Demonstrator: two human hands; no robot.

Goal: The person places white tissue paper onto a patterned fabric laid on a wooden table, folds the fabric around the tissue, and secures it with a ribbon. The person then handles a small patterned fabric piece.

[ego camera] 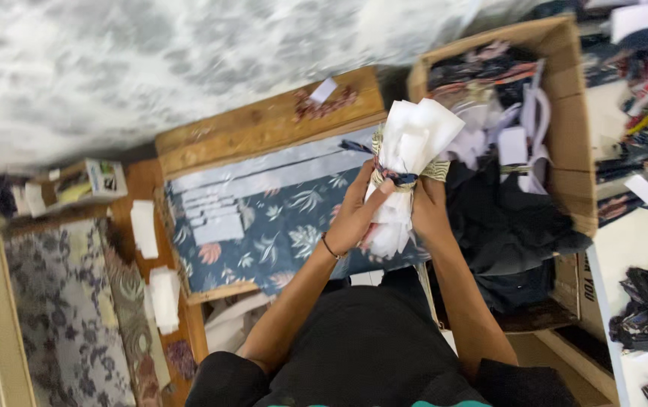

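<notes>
While a cardboard box (576,151) of fabric scraps stood at right, the left hand (354,215) and right hand (431,211) clenched a white paper bundle (407,162) over floral cloth (279,218); its loose band (392,177) risked slipping, likely spilling sheets.

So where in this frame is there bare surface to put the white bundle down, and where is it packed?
Free: the blue floral cloth left of the left hand, past the white strips; also the wooden plank behind it. Crowded: the cardboard box beside the right hand, heaped with fabric.
</notes>
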